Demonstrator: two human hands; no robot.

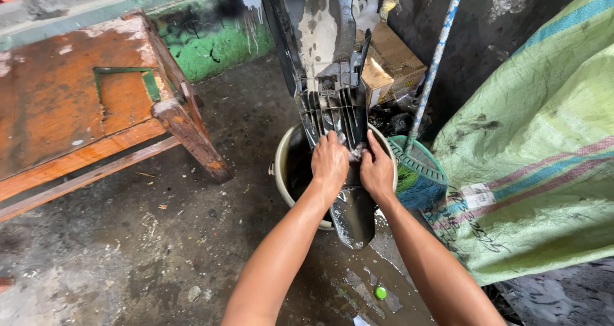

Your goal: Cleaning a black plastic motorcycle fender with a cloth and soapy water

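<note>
Black plastic panel (332,102) rests across cream bucket (284,166), long axis 12-to-6 o'clock, lower tip at 6. Left hand (329,163) and right hand (377,171) side by side, pressed on mid-section, equally near; grip closure unclear. Broom (419,172) at 3 o'clock.

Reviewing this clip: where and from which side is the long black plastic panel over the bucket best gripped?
Probably at its narrow waist, where the left hand and right hand already rest on the black plastic panel. Come from the near side, one hand per edge. The ribbed upper part widens and leans on the wall; the lower tip crosses the bucket and looks wet, so likely slippery.
</note>
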